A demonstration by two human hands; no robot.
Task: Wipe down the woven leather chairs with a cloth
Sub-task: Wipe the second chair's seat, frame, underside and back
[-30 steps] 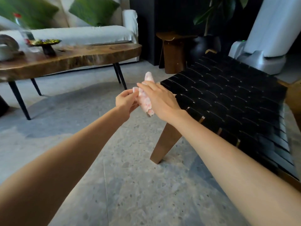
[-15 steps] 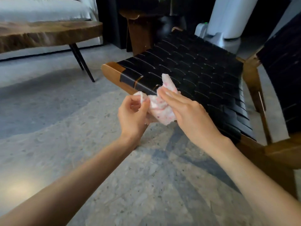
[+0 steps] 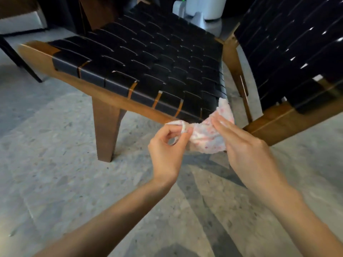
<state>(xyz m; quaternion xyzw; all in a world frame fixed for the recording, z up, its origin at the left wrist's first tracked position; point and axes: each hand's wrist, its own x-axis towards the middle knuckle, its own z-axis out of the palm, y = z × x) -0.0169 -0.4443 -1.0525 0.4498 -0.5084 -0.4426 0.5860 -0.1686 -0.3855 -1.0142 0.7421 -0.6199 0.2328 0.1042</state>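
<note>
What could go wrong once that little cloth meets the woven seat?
The cloth is bunched between the left hand and right hand, so it may wipe only a narrow strip. The left hand pinches just one corner, which could slip free. Raised strap edges on the woven seat might snag the fabric.

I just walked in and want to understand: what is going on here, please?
A person holds a pale cloth at the near corner of the woven black chair seat. The left hand pinches one end; the right hand lays straight fingers over the rest. Wiping seems not yet begun.
</note>
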